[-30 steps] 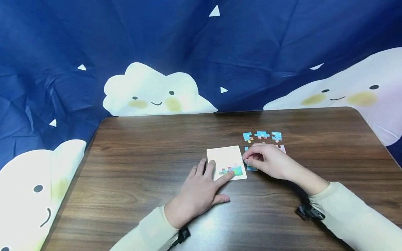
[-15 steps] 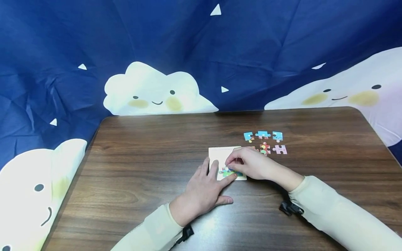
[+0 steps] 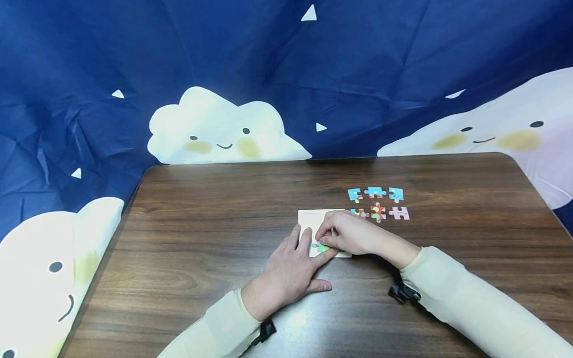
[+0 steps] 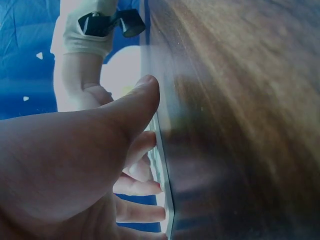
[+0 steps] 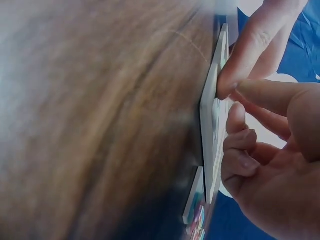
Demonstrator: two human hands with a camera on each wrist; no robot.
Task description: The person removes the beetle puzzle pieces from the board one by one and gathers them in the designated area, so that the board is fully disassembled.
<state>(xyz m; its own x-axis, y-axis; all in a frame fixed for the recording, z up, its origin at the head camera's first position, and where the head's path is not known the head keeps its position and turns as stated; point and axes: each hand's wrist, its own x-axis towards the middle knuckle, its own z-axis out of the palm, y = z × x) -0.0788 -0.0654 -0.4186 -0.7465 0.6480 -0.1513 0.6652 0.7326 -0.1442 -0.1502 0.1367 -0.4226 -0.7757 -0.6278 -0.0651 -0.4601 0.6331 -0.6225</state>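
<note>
A cream square puzzle board (image 3: 309, 217) lies on the table under both hands, with green and blue puzzle pieces (image 3: 320, 248) along its near side. My left hand (image 3: 288, 276) rests with its fingers spread on the board's left and near edges, the thumb (image 4: 142, 97) held out beside it. From the right, my right hand (image 3: 351, 232) reaches over the board and pinches a puzzle piece down at its surface, thumb and forefinger together. That piece is mostly hidden by the fingers. In the right wrist view, the thumb of the right hand nearly meets a left-hand finger (image 5: 242, 60).
Several loose pieces lie right of the board: a back row with a blue piece (image 3: 375, 191), and a nearer row with a red piece (image 3: 378, 212) and a pink piece (image 3: 399, 213). A blue cloud-print cloth (image 3: 228, 59) hangs behind the wooden table (image 3: 201, 223).
My right hand has moved left from the loose pieces onto the board, taking a blue-green piece from the nearest row. My left hand has stayed on the board, shifting only slightly.
</note>
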